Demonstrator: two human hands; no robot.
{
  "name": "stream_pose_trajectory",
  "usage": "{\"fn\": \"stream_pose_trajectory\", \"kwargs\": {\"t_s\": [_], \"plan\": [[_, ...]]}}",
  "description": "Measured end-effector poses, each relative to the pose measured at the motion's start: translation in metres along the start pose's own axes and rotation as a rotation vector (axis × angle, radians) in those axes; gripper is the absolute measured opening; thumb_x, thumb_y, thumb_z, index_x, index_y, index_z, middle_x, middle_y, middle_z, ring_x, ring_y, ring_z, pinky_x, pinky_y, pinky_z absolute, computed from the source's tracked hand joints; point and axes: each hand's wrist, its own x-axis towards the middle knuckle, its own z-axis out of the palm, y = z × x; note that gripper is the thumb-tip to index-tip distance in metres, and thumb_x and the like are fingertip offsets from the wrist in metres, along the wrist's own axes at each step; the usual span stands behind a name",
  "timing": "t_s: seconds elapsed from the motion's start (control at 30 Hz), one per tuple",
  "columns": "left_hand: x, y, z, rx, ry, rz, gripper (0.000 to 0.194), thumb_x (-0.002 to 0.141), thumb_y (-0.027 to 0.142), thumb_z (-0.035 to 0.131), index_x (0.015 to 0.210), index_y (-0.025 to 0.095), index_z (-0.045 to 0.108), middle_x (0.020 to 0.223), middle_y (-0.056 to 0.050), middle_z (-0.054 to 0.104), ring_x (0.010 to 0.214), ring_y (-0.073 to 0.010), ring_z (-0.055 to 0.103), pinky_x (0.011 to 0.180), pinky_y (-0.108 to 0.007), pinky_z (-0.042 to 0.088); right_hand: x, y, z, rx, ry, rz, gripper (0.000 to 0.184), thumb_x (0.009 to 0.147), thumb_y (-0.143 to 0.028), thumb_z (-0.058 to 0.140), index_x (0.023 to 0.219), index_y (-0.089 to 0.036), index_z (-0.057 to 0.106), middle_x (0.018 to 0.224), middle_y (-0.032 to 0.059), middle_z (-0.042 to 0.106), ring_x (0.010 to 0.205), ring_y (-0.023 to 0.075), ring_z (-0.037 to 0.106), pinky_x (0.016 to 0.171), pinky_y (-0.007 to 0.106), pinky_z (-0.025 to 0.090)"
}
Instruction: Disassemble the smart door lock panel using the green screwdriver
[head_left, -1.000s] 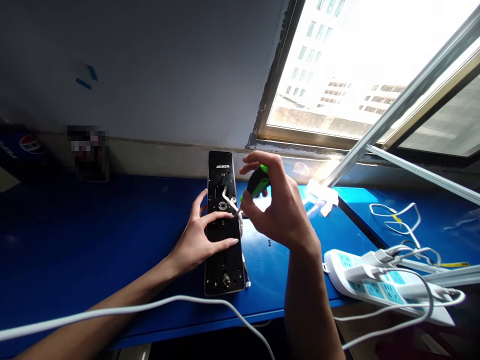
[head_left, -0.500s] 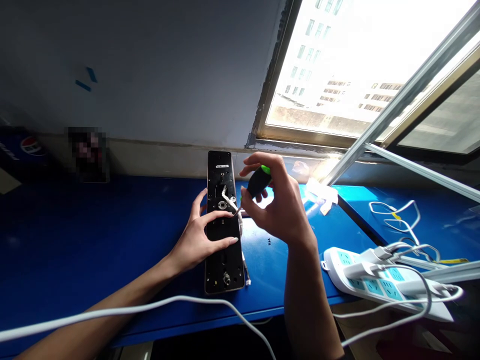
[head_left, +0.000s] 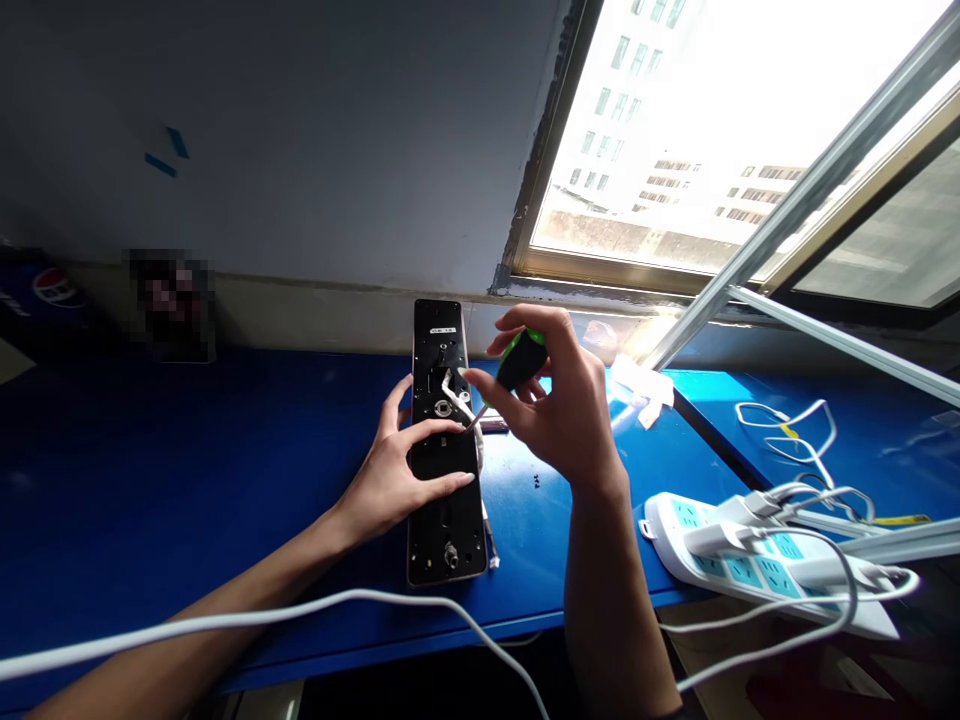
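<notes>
A long black smart door lock panel with a metal edge lies face down on the blue table, its inner side with holes and a white wire showing. My left hand rests across its middle and holds it flat. My right hand grips a screwdriver with a green and black handle. The thin shaft angles down to the panel beside the white wire. Its exact tip is hard to see.
Several tiny screws lie on the table right of the panel. A white power strip with plugs and cables sits at the right. A white cable crosses below my arms. A window and metal bars stand beyond.
My right hand has rolled the screwdriver slightly, its handle turning while the shaft stays at the same place on the panel. My left hand and the panel have not visibly moved.
</notes>
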Motion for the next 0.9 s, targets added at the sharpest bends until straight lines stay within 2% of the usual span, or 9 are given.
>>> {"fn": "stream_pose_trajectory", "kwargs": {"t_s": [0.07,0.17,0.23,0.33,0.5,0.7,0.83,0.9], "plan": [[-0.0002,-0.0006,-0.0001,0.000,0.000,0.007,0.052,0.071,0.051,0.091,0.118,0.032,0.079,0.175,0.004,0.004,0.150,-0.0417,0.043,0.125,-0.057,0.042,-0.0004,-0.0002,-0.0002,0.032,-0.016,0.002,0.040,0.091,-0.016,0.068,0.126,-0.027,0.052,0.104,0.0008,0.069,0.070,0.0108,0.060,0.063,0.028,0.056],[-0.0006,-0.0012,-0.0003,-0.002,0.000,0.013,0.052,0.072,0.052,0.091,0.118,0.032,0.079,0.175,0.004,0.004,0.150,-0.0421,0.042,0.125,-0.057,0.042,-0.0009,-0.0009,-0.0005,0.043,-0.014,-0.036,0.051,0.084,-0.010,0.065,0.130,-0.027,0.048,0.115,0.0034,0.067,0.080,0.0137,0.064,0.070,0.032,0.058],[-0.0007,-0.0010,-0.0005,0.001,0.000,0.014,0.052,0.071,0.053,0.091,0.118,0.032,0.079,0.175,0.004,0.005,0.151,-0.0431,0.041,0.125,-0.059,0.041,-0.0011,-0.0008,-0.0006,0.021,-0.007,-0.025,0.050,0.085,-0.014,0.068,0.129,-0.027,0.049,0.113,0.0034,0.068,0.080,0.0147,0.064,0.065,0.032,0.057],[-0.0006,0.0003,-0.0007,0.000,0.002,0.016,0.052,0.071,0.052,0.091,0.117,0.031,0.079,0.174,0.003,0.006,0.151,-0.0439,0.040,0.125,-0.060,0.042,-0.0011,-0.0001,-0.0008,0.033,-0.025,0.035,0.043,0.091,-0.020,0.070,0.128,-0.028,0.050,0.103,0.0016,0.069,0.068,0.0118,0.060,0.057,0.028,0.055],[-0.0004,0.0029,-0.0013,-0.007,-0.001,0.005,0.051,0.071,0.052,0.091,0.116,0.031,0.079,0.174,0.003,0.006,0.149,-0.0436,0.043,0.124,-0.058,0.044,-0.0006,0.0005,-0.0024,0.046,-0.032,-0.016,0.053,0.085,-0.010,0.064,0.132,-0.027,0.047,0.115,0.0025,0.068,0.075,0.0117,0.061,0.069,0.031,0.058],[-0.0009,0.0013,-0.0005,-0.001,0.002,0.009,0.050,0.072,0.050,0.091,0.117,0.032,0.079,0.174,0.003,0.006,0.150,-0.0424,0.042,0.126,-0.058,0.041,-0.0017,0.0020,-0.0021,0.052,-0.035,0.029,0.042,0.092,-0.018,0.069,0.128,-0.028,0.051,0.103,0.0002,0.069,0.063,0.0090,0.057,0.058,0.027,0.054],[-0.0004,0.0006,-0.0003,-0.007,-0.003,0.007,0.051,0.071,0.050,0.091,0.117,0.031,0.079,0.175,0.004,0.005,0.150,-0.0427,0.041,0.126,-0.058,0.040,-0.0027,0.0023,-0.0013,0.072,-0.035,-0.005,0.051,0.087,-0.013,0.065,0.132,-0.028,0.047,0.117,0.0038,0.067,0.076,0.0126,0.062,0.068,0.031,0.058],[-0.0004,0.0007,-0.0007,-0.003,-0.003,0.006,0.052,0.071,0.051,0.091,0.118,0.031,0.079,0.175,0.003,0.005,0.150,-0.0432,0.041,0.126,-0.059,0.040,-0.0027,0.0028,-0.0008,0.041,-0.016,-0.006,0.048,0.087,-0.017,0.070,0.129,-0.027,0.049,0.113,0.0034,0.069,0.075,0.0134,0.062,0.067,0.032,0.058]]}}
